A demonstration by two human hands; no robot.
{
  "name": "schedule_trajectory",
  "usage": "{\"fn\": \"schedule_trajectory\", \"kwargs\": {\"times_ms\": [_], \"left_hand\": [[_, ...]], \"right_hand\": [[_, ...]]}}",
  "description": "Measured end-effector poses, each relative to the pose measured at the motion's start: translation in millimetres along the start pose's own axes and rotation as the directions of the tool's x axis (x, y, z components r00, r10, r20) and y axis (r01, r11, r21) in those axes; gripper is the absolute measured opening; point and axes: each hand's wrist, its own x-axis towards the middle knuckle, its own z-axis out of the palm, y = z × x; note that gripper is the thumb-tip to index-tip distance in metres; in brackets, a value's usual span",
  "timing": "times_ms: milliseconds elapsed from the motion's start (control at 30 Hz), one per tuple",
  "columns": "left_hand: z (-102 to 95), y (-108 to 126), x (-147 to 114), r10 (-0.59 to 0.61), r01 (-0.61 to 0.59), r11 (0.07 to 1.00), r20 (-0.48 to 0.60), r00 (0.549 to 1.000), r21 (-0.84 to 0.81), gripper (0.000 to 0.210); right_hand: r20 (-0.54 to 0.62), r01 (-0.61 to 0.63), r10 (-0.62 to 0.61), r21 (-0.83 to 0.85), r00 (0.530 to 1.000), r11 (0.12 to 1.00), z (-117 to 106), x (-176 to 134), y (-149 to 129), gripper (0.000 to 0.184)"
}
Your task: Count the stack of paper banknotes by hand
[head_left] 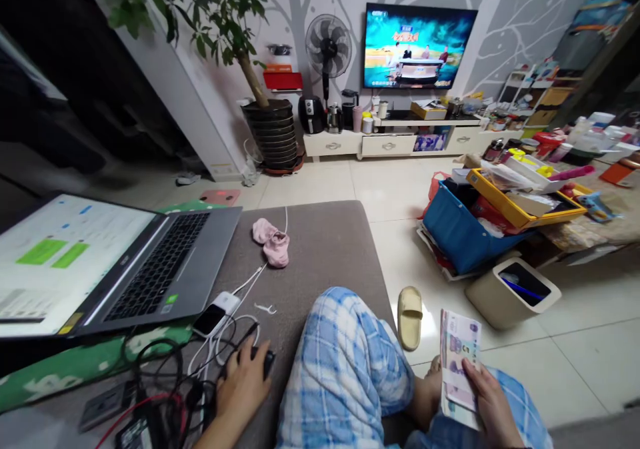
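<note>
My left hand (245,376) lies low on the grey-brown couch, its fingers curled over a small black object (269,364) that they mostly hide. Black and white cables tangle around it, and a white power bank or charger-like block (227,302) lies just beyond beside a dark-screened device (209,319). At the lower right, my right hand (493,402) pinches a stack of banknotes (461,342) upright over my lap, thumb across the front. The front note shows a 5; paler notes stick out beneath. An open laptop (165,262) stands left of my left hand.
Pink socks (273,242) lie on the couch seat (330,249). On the tiled floor are a yellow slipper (411,319), a beige bin (500,302) and a blue basket (450,229) near a cluttered table. A television (420,46), fan (329,46) and potted plant (273,136) stand beyond.
</note>
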Motion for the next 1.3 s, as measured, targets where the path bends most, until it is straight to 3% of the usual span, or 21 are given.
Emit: {"fn": "schedule_trajectory", "kwargs": {"times_ms": [100, 167, 200, 267, 300, 367, 400, 467, 533, 600, 733, 900, 1000, 1167, 1300], "left_hand": [[-20.2, 2.7, 27.7, -0.105, 0.106, 0.994, 0.108, 0.989, -0.001, 0.066], [-45.5, 15.8, 41.9, -0.091, 0.091, 0.996, 0.173, 0.981, 0.007, 0.066], [-62.1, 27.1, 46.9, -0.014, 0.018, 0.999, 0.137, 0.991, -0.029, 0.065], [-99.4, 60.7, 51.8, 0.198, -0.214, 0.964, -0.110, 0.974, -0.157, 0.059], [-117.5, 82.9, 51.7, 0.279, -0.335, 0.909, -0.236, 0.931, -0.248, 0.056], [-146.7, 135.8, 47.3, 0.433, -0.563, 0.701, -0.366, 0.824, -0.437, 0.051], [-156.2, 164.9, 43.7, 0.503, -0.617, 0.575, -0.363, 0.784, -0.537, 0.049], [-163.8, 222.6, 35.9, 0.654, -0.585, 0.349, -0.257, 0.711, -0.732, 0.052], [-158.5, 272.2, 30.8, 0.741, -0.406, 0.228, -0.112, 0.662, -0.885, 0.058], [-144.1, 306.9, 30.7, 0.752, -0.159, 0.201, 0.048, 0.658, -0.967, 0.061], [-101.2, 332.2, 39.4, 0.662, 0.290, 0.206, 0.352, 0.662, -0.934, 0.044], [-57.7, 337.9, 40.5, 0.625, 0.354, 0.188, 0.389, 0.676, -0.916, 0.036], [-46.7, 346.6, 40.0, 0.645, 0.371, 0.105, 0.347, 0.681, -0.923, 0.040], [-39.3, 353.5, 42.6, 0.611, 0.396, -0.014, 0.306, 0.730, -0.918, 0.049], [-35.7, 351.5, 39.0, 0.667, 0.441, 0.007, 0.332, 0.667, -0.898, 0.056]], "right_hand": [[0.022, -0.102, 0.100, 0.065, 0.995, 0.993, -1.2, 13.6, -7.7, 0.043], [0.039, -0.142, 0.139, 0.100, 0.989, 0.985, -1.6, 23.5, -13.1, 0.044], [0.054, -0.147, 0.142, 0.113, 0.988, 0.983, -0.4, 28.9, -16.0, 0.045], [0.078, -0.119, 0.109, 0.132, 0.991, 0.984, 6.2, 41.2, -23.2, 0.047], [0.083, -0.091, 0.079, 0.146, 0.993, 0.985, 11.5, 48.2, -27.6, 0.048], [0.078, -0.021, 0.006, 0.191, 0.997, 0.981, 24.7, 63.4, -37.6, 0.049], [0.074, 0.012, -0.028, 0.208, 0.997, 0.978, 31.5, 71.2, -42.7, 0.050], [0.062, 0.070, -0.085, 0.222, 0.994, 0.973, 43.2, 85.9, -51.3, 0.048], [0.060, 0.112, -0.128, 0.226, 0.990, 0.968, 49.6, 97.5, -55.2, 0.046], [0.064, 0.134, -0.153, 0.239, 0.986, 0.962, 50.3, 105.1, -51.9, 0.047], [0.031, 0.083, -0.094, 0.266, 0.995, 0.960, 44.9, 111.8, -27.1, 0.049], [0.026, 0.084, -0.096, 0.292, 0.995, 0.953, 54.1, 119.3, 0.1, 0.043], [0.041, 0.098, -0.118, 0.332, 0.992, 0.938, 64.9, 123.9, 4.3, 0.041], [0.086, 0.116, -0.156, 0.353, 0.984, 0.928, 68.7, 122.9, 0.6, 0.041], [0.117, 0.093, -0.138, 0.325, 0.983, 0.941, 59.7, 117.9, -4.5, 0.047]]}}
